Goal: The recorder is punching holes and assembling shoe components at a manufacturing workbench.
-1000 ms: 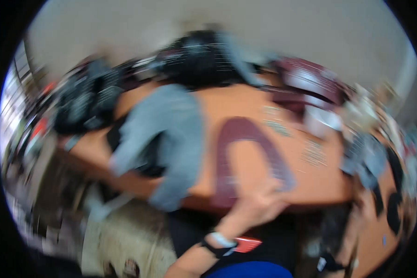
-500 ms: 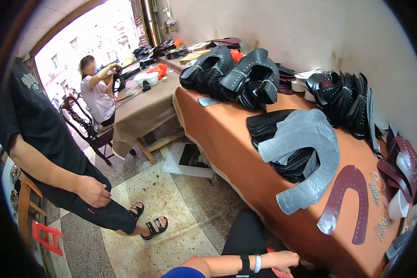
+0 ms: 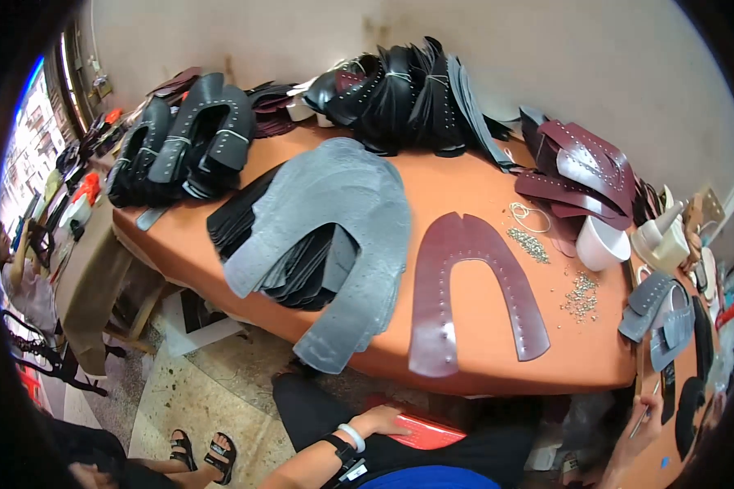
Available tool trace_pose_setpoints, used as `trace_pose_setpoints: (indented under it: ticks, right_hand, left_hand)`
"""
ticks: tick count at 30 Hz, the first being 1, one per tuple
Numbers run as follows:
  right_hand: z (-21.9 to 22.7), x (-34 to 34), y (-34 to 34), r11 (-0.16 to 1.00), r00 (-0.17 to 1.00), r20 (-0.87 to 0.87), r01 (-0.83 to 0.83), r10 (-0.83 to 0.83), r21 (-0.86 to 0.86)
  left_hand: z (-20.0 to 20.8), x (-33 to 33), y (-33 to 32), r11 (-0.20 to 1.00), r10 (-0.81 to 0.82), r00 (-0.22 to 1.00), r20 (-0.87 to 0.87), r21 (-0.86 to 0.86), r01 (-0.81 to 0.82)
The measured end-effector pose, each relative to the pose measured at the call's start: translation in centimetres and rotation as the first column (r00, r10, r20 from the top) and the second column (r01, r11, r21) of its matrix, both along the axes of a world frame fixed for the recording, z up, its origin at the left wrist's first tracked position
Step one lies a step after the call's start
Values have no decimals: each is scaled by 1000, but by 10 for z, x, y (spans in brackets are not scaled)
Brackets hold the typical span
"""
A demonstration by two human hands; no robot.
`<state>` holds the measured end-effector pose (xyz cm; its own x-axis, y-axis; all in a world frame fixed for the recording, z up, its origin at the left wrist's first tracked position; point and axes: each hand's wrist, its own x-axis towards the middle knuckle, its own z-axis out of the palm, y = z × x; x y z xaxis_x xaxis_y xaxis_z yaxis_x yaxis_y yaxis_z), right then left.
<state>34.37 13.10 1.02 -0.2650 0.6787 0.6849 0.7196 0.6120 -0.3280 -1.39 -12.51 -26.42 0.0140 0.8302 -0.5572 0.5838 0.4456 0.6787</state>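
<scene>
Head view. The left hand, with a white bracelet and a dark band at its wrist, rests at the left edge of a flat red object at the lap. Its fingers lie over that edge; whether they grip or merely rest there cannot be told. The right hand is beside the right end of the table, with its fingers closed around a slim rod-like tool, which stands tilted.

Neither hand touches the burgundy U-shaped piece. This piece lies flat on the orange table cover, near the front edge, its two legs toward the person. A row of small dots follows its inner edge around the arch and down both legs. Whether every dot is a fitted stud or some are bare holes cannot be resolved.

Status, as judged from the layout: the bundled black pieces at the back left and the stacked burgundy pieces at the back right carry rows of studs and appear finished in that respect. The large grey U-shaped piece, resting on a black stack, shows no clear studs. Loose metal studs remain scattered near the white cup.
</scene>
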Motion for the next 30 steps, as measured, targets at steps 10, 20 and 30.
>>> trace_pose_setpoints:
  ticks: [10,20,30]
  right_hand:
    - [-6,-201,21,874,827,-283,-462,486,151]
    - [-34,-205,59,924,897,-314,-362,309,-124]
    - [-29,-217,51,920,921,-334,-294,200,-260]
  left_hand:
    - [-60,-17,-13,956,294,908,298,-75,-285]
    - [-51,-76,-14,865,497,771,398,-163,-474]
    - [-10,-128,-44,750,646,665,375,-154,-643]
